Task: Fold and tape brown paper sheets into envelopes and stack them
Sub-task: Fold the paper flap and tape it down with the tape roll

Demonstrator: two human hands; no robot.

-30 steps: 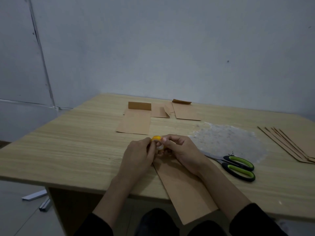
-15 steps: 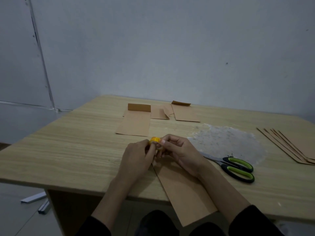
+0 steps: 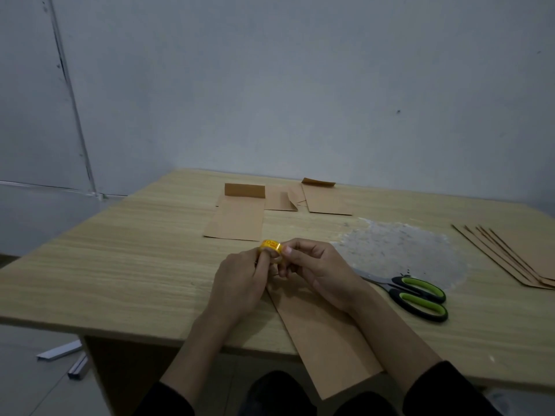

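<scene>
A small yellow tape roll (image 3: 271,247) is held between both hands above the table. My left hand (image 3: 240,282) grips it from the left, fingers curled on the roll. My right hand (image 3: 315,265) pinches its right side with thumb and fingers. Under my wrists lies a folded brown paper sheet (image 3: 327,337), its near end hanging over the table's front edge. Finished envelopes lie farther back: one with a raised flap (image 3: 237,216) and another (image 3: 324,198) to its right. A fanned stack of brown sheets (image 3: 510,253) sits at the right edge.
Green-handled scissors (image 3: 411,294) lie just right of my right hand, blades pointing toward it. A whitish scuffed patch (image 3: 399,250) marks the wooden table (image 3: 120,265). Small paper scraps (image 3: 282,201) lie between the far envelopes. Metal strips (image 3: 60,354) lie on the floor at left.
Both hands stay on the tape roll; the roll has turned slightly and shows more of its yellow band. Fingers have shifted a little on it.
</scene>
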